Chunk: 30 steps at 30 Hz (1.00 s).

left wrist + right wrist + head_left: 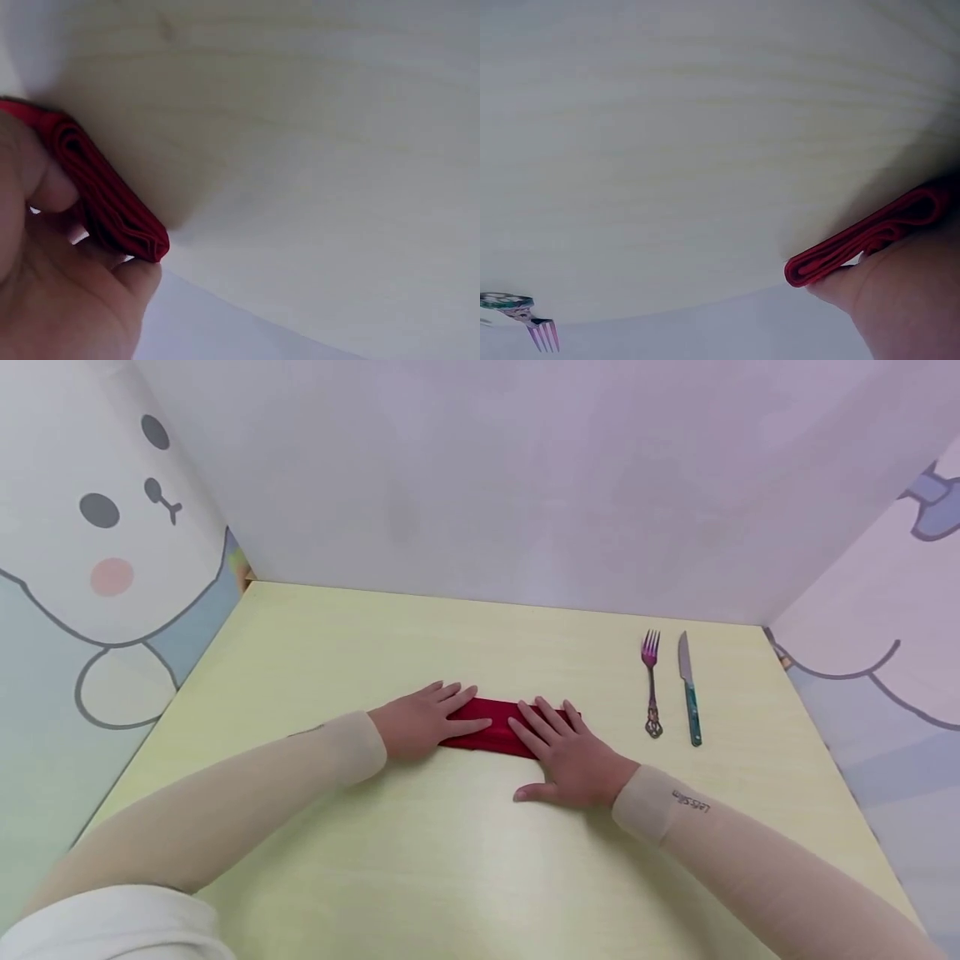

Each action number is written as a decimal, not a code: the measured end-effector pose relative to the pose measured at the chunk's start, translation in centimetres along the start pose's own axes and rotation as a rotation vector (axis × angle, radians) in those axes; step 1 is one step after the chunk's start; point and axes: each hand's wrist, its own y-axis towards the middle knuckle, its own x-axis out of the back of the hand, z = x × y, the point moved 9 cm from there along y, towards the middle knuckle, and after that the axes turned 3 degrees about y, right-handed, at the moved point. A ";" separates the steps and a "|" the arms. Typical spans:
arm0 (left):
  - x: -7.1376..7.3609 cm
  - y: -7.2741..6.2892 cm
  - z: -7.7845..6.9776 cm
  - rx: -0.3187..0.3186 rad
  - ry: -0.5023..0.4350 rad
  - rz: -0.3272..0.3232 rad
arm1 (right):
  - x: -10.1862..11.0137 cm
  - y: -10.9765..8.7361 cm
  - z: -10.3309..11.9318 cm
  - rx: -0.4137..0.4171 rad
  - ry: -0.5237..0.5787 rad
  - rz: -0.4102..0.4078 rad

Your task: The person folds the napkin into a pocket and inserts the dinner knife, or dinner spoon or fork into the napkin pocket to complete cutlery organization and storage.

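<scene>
A dark red cloth (pixel 498 717), folded into a narrow flat strip, lies across the middle of the table. My left hand (pixel 422 720) rests on its left end, fingers spread and straight. On the right end lies my right hand (pixel 581 760), its fingers fanned over the fabric and its thumb out on the tabletop. In the left wrist view the end of the cloth (pixel 112 199) shows several stacked layers, with fingers on top. The right wrist view shows the other folded end of the cloth (pixel 862 236) beside the hand (pixel 907 292).
To the right, a fork (pixel 652 681) with purplish tines lies beside a knife (pixel 689 689) with a teal handle. The pale wooden table (pixel 465 852) meets a plain wall (pixel 480 485) at the back, and printed walls stand on both sides.
</scene>
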 end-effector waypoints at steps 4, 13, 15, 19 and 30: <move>-0.1 -0.6 0.2 -0.027 -0.004 -0.020 | -0.2 0.2 -0.1 -0.006 -0.013 0.013; -1.4 -3.3 0.0 -0.019 -0.139 0.037 | -0.1 0.3 -0.3 0.036 -0.015 0.008; -1.5 -3.7 -0.2 -0.009 -0.177 0.041 | 0.0 0.3 -0.3 0.050 -0.022 0.003; -1.5 -4.0 -0.4 0.003 -0.187 0.025 | 0.2 0.3 -0.3 0.069 -0.007 -0.007; -1.9 -3.9 -0.4 -0.008 -0.165 0.006 | 1.2 1.1 2.0 0.068 0.037 -0.011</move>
